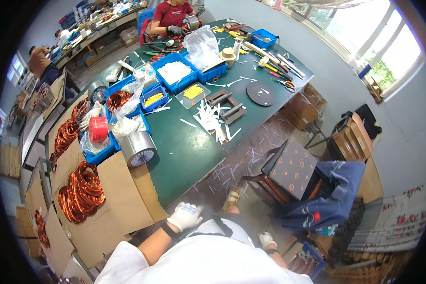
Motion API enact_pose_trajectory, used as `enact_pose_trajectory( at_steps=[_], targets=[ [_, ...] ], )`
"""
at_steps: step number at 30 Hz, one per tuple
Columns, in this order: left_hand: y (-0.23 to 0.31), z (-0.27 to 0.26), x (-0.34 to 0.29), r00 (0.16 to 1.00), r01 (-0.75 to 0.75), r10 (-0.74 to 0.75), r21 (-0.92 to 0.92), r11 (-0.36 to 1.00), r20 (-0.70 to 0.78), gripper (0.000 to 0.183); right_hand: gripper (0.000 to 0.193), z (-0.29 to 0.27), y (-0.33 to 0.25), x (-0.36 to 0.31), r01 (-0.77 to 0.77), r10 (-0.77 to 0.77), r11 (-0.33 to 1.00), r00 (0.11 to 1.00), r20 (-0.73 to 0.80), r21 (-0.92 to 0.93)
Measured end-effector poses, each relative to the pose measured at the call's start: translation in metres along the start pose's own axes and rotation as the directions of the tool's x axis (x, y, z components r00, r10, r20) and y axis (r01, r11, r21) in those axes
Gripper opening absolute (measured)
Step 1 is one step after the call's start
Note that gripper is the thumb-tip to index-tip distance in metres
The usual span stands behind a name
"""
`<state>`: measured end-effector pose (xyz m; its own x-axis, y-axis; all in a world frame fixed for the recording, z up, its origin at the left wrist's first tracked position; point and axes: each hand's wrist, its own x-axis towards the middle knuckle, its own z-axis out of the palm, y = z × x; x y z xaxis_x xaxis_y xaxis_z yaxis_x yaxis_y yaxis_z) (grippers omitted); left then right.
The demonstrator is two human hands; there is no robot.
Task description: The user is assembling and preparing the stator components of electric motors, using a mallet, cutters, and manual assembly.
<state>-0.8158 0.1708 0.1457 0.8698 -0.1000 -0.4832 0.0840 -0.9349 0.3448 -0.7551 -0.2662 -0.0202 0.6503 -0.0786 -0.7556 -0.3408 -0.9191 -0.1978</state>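
My left hand (185,217), in a white knit glove with a dark band at the wrist, hangs in front of my body near the table's front corner. Nothing shows in it, and its fingers look loosely bent and a little apart. Low at my other side is my right hand (267,240), gloved too; its fingers are too small and foreshortened to read. Closest to the left hand lies a brown cardboard sheet (123,189). Beyond it on the green table (175,173) a metal stator cylinder (138,147) rests beside blue bins (99,155).
Copper wire coils (82,191) lie on cardboard at left. White strips (212,116), a metal fixture (227,106), and a dark disc (260,93) occupy the table. A chair (291,170) with a blue garment (324,196) stands right. Another person (173,16) works at the far end.
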Motion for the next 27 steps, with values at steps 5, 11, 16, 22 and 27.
enact_pose_trajectory(
  at_steps=[5,11,16,22,27],
  targets=[
    [0.025,-0.068,0.078,0.877,0.108,-0.193,-0.212,0.971,-0.439,0.029,0.035,-0.100,0.024,0.135,0.138,-0.095,0.900,0.988,0.122,-0.413],
    [0.023,-0.098,0.192,0.819,0.130,-0.407,-0.558,0.819,-0.405,0.025,0.036,-0.258,-0.215,0.183,0.547,-0.605,0.765,0.791,-0.090,-0.339],
    [-0.008,-0.096,0.299,0.756,0.335,-0.577,-0.575,0.747,-0.310,0.029,0.026,-0.284,-0.391,0.169,0.782,-0.822,0.555,0.567,-0.045,-0.283],
    [-0.026,-0.117,0.336,0.621,0.615,-0.768,-0.509,0.602,-0.157,0.044,0.025,-0.269,-0.444,0.157,0.847,-0.812,0.487,0.529,0.248,-0.212],
    [-0.035,-0.120,0.345,0.657,0.609,-0.747,-0.509,0.608,-0.106,0.036,0.027,-0.278,-0.464,0.162,0.815,-0.700,0.528,0.577,0.420,-0.239]
  ],
)
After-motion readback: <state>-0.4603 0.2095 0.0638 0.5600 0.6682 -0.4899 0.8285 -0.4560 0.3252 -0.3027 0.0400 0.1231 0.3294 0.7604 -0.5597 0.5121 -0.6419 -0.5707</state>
